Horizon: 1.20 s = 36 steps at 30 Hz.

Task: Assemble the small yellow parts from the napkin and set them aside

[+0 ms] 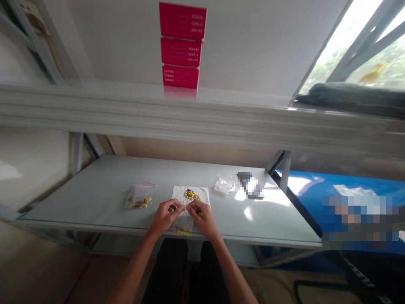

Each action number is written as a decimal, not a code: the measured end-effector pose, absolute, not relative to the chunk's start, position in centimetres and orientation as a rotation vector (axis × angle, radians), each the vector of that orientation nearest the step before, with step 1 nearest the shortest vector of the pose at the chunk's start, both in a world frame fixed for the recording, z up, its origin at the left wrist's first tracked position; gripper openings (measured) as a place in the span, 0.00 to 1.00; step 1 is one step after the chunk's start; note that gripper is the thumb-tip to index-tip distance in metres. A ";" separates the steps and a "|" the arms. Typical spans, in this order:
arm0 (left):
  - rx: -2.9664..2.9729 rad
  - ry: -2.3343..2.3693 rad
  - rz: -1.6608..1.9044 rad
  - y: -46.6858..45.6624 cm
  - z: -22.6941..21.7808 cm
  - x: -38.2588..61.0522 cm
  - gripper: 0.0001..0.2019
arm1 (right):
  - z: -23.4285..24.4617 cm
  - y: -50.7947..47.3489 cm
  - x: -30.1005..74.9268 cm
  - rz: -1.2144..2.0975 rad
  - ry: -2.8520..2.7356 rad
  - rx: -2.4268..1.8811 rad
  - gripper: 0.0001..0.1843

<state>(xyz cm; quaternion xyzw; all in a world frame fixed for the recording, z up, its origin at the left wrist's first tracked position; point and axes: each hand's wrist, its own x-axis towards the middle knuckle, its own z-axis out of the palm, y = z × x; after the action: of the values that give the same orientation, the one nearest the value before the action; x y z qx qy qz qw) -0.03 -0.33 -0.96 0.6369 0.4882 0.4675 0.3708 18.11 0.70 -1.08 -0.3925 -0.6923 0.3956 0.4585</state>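
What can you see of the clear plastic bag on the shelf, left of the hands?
The clear plastic bag lies on the pale shelf, slightly crumpled, with a pinkish strip along its top edge. Yellow beads and dark bits gather at its lower edge. It sits left of the white paper sheet, untouched by the left hand.

Bare forearms [136, 261], black trousers [167, 270]

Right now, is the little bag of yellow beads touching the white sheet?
Apart: the head view shows grey shelf top between the bag and the white sheet.
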 end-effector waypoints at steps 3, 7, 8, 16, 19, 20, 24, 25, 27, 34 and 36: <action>1.567 1.296 1.240 -0.3 -0.9 0.0 0.13 | -1.4 0.9 18.0 0.991 -1.663 -0.999 0.17; 1.468 1.322 1.285 -0.3 -1.0 -0.1 0.14 | -1.6 1.1 18.1 1.004 -1.571 -1.008 0.19; 1.463 1.307 1.281 -0.3 -1.0 -0.1 0.14 | -1.6 1.1 18.2 1.005 -1.557 -1.004 0.19; 1.554 1.275 1.211 -0.3 -0.7 0.0 0.14 | -1.2 0.8 18.3 1.046 -1.611 -0.942 0.17; 1.571 1.262 1.211 -0.4 -0.6 -0.1 0.14 | -1.0 0.6 18.4 1.045 -1.630 -0.910 0.16; 1.574 1.256 1.207 -0.4 -0.6 -0.1 0.13 | -0.9 0.6 18.4 1.045 -1.633 -0.904 0.16; 1.577 1.238 1.190 -0.4 -0.5 -0.1 0.12 | -0.7 0.4 18.5 1.043 -1.646 -0.895 0.15; 1.580 1.234 1.190 -0.5 -0.5 -0.1 0.12 | -0.7 0.4 18.5 1.039 -1.652 -0.895 0.15; 1.583 1.226 1.195 -0.5 -0.4 -0.2 0.11 | -0.7 0.4 18.5 1.034 -1.667 -0.900 0.15; 1.580 1.187 1.186 -0.6 -0.1 -0.2 0.11 | -1.1 0.6 18.1 1.042 -1.706 -0.917 0.15; 1.587 1.197 1.185 -0.6 -0.1 -0.2 0.11 | -1.0 0.6 18.1 1.022 -1.718 -0.922 0.14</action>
<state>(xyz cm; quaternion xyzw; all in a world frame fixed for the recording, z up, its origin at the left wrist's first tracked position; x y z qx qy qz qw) -0.16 -0.60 -0.13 0.6280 0.4736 0.4689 0.4018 18.08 0.59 -0.96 -0.3735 -0.6959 0.4138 0.4528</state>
